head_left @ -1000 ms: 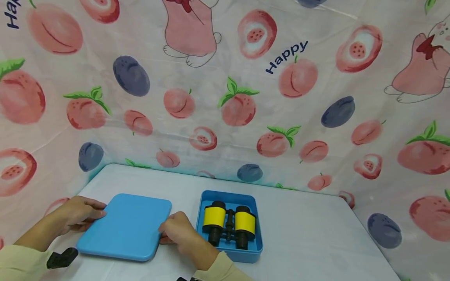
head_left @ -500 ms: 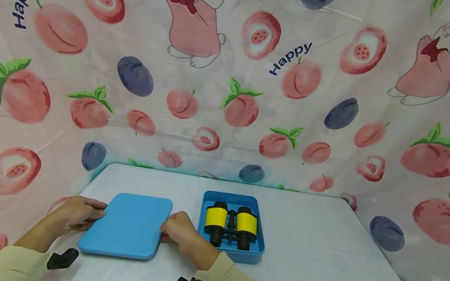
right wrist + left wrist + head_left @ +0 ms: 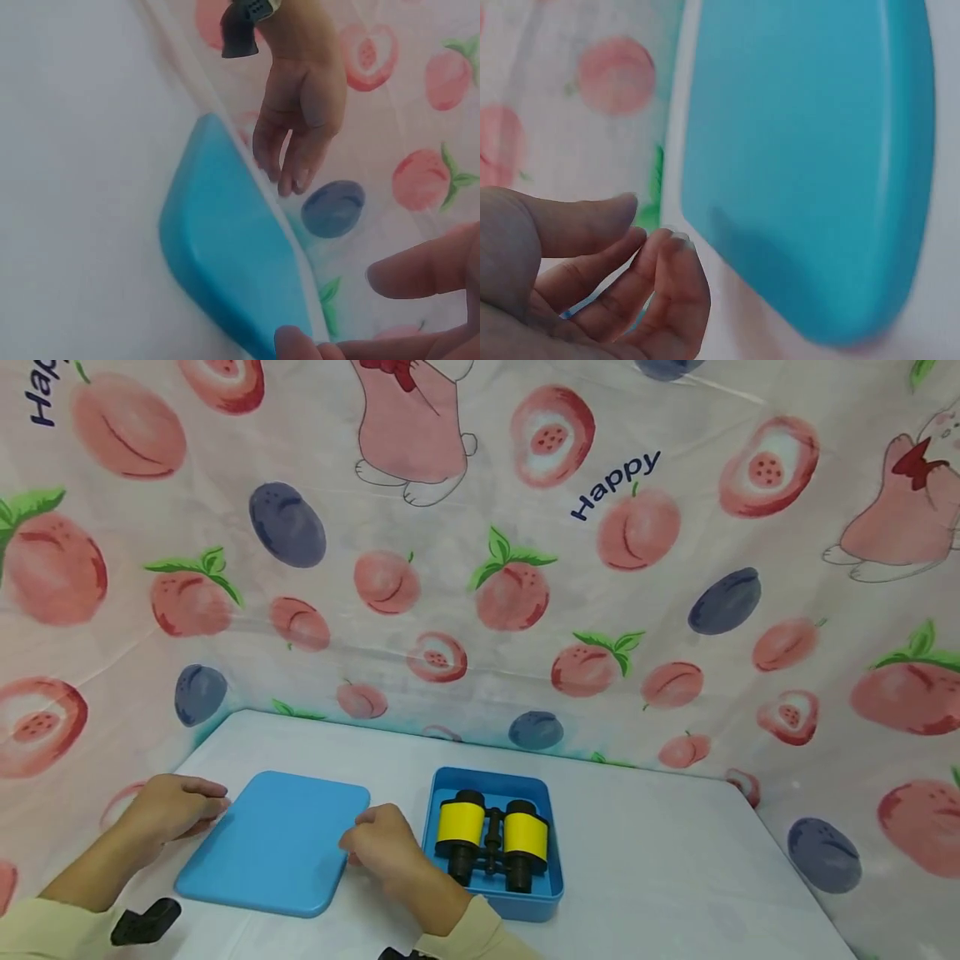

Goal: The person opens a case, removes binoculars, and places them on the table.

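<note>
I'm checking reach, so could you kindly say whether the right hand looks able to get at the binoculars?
Probably yes: the right hand is close by, the blue box stands open, and nothing covers the binoculars from above.

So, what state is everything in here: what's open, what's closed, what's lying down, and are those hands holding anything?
Blue lid: off, lying smooth side up on the white table
Blue box: open
Binoculars: lying inside the box
Left hand: relaxed, holding nothing, clear of the lid
Right hand: thumb spread from fingers, at the lid's edge; touching or not, I can't tell
Patterned cloth: hanging, lightly creased
</note>
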A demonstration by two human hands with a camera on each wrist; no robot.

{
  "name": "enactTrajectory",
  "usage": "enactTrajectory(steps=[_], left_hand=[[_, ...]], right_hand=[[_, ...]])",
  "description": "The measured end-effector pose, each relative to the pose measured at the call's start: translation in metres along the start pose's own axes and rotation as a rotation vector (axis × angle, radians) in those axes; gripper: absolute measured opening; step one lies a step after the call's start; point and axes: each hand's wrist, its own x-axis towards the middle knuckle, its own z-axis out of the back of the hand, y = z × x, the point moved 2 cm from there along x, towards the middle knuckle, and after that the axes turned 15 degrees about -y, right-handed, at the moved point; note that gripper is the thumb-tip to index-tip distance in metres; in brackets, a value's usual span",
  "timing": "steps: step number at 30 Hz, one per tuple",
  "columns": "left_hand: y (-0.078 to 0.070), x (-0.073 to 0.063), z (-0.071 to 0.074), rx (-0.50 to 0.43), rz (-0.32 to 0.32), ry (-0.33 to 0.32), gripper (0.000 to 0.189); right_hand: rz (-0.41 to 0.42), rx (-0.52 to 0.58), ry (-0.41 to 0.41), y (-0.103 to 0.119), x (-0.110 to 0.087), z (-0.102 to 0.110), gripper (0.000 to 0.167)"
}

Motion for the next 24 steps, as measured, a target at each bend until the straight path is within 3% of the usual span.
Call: enactTrajectory(steps=[8, 18, 24], left_hand=[[-0.039, -0.024, -0.021, -0.221, -0.073, 0.12, 0.055], [-0.086, -0.055, -0.057, -0.304, -0.083, 0.205, 0.058], [-0.106, -0.069, -0.084, -0.378, -0.083, 0.224, 0.055]], right_hand=[[0.004, 0.145, 0.099, 0.013, -0.004, 0.03, 0.04], [0.029, 0.249, 0.152, 0.022, -0.005, 0.076, 0.042], [0.028, 0.284, 0.133, 0.015, 0.0, 0.103, 0.042]])
